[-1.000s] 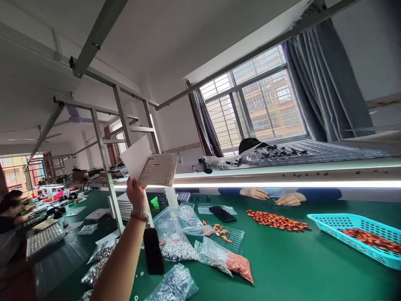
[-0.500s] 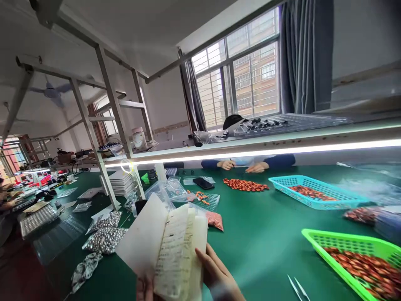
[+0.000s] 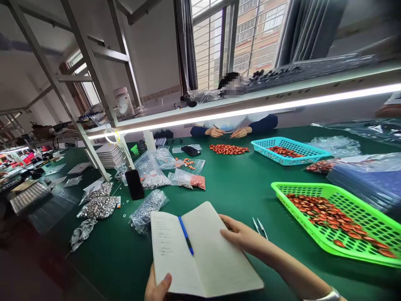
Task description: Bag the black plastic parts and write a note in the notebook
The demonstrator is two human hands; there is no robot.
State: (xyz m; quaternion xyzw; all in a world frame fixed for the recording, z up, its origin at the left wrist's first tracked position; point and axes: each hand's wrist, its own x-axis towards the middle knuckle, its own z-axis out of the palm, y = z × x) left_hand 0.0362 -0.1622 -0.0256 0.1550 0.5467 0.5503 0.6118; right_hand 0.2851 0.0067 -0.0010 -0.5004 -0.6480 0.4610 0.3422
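An open notebook (image 3: 203,255) lies flat before me on the green table, with a blue pen (image 3: 186,234) resting in its fold. My left hand (image 3: 157,288) grips the notebook's near left corner, thumb on the page. My right hand (image 3: 239,234) holds the right page's far edge, fingers curled over it. Faint writing covers the left page; the right page is blank. Tweezers (image 3: 260,228) lie just right of my right hand.
A green basket (image 3: 282,194) of red-brown parts sits at right, a blue basket (image 3: 260,146) farther back. Bags of small metal parts (image 3: 147,209), a black phone (image 3: 134,184) and white trays (image 3: 109,154) lie at left. Across the table a person's hands (image 3: 227,133) work.
The notebook came down from overhead in my left hand to lie open on the table, and my right hand took hold of its right page. The view tilted downward.
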